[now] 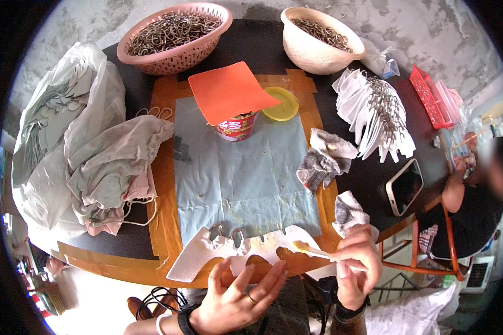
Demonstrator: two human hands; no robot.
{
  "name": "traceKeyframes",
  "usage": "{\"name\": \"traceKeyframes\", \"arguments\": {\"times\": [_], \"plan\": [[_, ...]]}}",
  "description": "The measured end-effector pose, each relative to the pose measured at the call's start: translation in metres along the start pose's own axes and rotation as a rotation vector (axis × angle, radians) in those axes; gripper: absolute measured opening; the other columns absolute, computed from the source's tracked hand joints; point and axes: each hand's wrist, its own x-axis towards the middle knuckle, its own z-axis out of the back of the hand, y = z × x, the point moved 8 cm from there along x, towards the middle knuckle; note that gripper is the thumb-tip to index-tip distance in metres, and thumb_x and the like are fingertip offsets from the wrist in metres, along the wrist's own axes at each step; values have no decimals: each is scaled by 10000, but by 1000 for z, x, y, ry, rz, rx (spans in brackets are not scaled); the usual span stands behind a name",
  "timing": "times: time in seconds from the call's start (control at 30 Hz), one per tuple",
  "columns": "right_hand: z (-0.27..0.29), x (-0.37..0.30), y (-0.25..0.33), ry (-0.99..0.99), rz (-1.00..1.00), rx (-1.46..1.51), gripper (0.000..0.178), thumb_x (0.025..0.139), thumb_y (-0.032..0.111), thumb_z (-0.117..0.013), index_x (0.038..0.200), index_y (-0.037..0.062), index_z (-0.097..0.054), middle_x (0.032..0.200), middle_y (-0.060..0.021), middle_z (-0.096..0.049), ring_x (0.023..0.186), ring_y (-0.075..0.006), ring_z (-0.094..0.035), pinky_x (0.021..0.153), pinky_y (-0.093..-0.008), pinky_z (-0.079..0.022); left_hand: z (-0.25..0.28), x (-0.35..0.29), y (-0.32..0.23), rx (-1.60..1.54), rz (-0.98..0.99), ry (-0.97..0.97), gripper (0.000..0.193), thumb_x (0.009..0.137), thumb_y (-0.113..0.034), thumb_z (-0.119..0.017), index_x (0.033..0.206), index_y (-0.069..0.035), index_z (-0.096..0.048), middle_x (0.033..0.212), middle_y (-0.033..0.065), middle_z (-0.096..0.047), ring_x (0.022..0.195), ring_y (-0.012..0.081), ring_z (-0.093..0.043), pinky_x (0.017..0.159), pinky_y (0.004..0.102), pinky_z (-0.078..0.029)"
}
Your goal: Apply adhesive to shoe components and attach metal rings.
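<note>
My left hand (pixel 237 296) lies with fingers spread under the near edge of a white cut paper piece (pixel 212 251) that carries two metal clips (pixel 224 231). My right hand (pixel 356 262) pinches a thin glue-tipped stick (pixel 313 251), its yellowish tip resting on the right part of the white piece. The piece lies at the near edge of a pale blue sheet (pixel 240 178) on the table.
A red cup (pixel 237 125) under an orange card (pixel 229 89) and a yellow lid (pixel 282 106) sit behind the sheet. A pink basket (pixel 176 36) and cream bowl (pixel 321 39) hold metal clips. Stacked clipped white pieces (pixel 374 114), rags, a phone (pixel 405 187), bags left, a seated person right.
</note>
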Motion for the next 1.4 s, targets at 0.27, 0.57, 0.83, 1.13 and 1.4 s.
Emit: {"name": "traceKeyframes", "arguments": {"times": [0.27,0.57,0.83,1.13,1.4], "plan": [[-24,-18,-25,-24,-443,388,101,932,81,-559,938,-20,-555,832,-85,-562,584,-74,-489,506,-201,-396,1,0,0,-5,5,19,495,712,-353,-643,1195,-250,-626,1397,-78,-486,1122,231,-410,974,559,-343],[-36,-24,-29,232,-406,162,86,881,39,-625,933,-29,-619,749,-59,-604,555,-83,-560,511,-219,-424,-3,-4,0,21,0,4,496,720,-377,-650,1201,-256,-624,1409,-78,-474,1165,243,-402,979,573,-340],[-36,-24,-29,230,-512,123,84,823,12,-633,904,-6,-628,746,-105,-621,640,-188,-587,577,-303,-455,-3,-4,-1,10,0,10,473,742,-367,-640,1203,-266,-625,1400,-80,-484,1156,235,-410,979,573,-338],[-34,-23,-28,188,-458,66,85,797,25,-642,880,14,-633,725,-81,-609,605,-195,-559,581,-313,-402,-2,-2,0,23,-13,14,463,743,-371,-633,1193,-259,-632,1380,-73,-500,1112,226,-445,969,575,-346],[0,-14,-3,-110,-156,321,110,891,30,-556,964,-52,-564,774,-128,-566,560,-136,-512,526,-246,-442,-2,0,-1,22,-12,28,480,743,-393,-618,1211,-287,-602,1399,-70,-482,1111,222,-445,954,581,-354]]}}
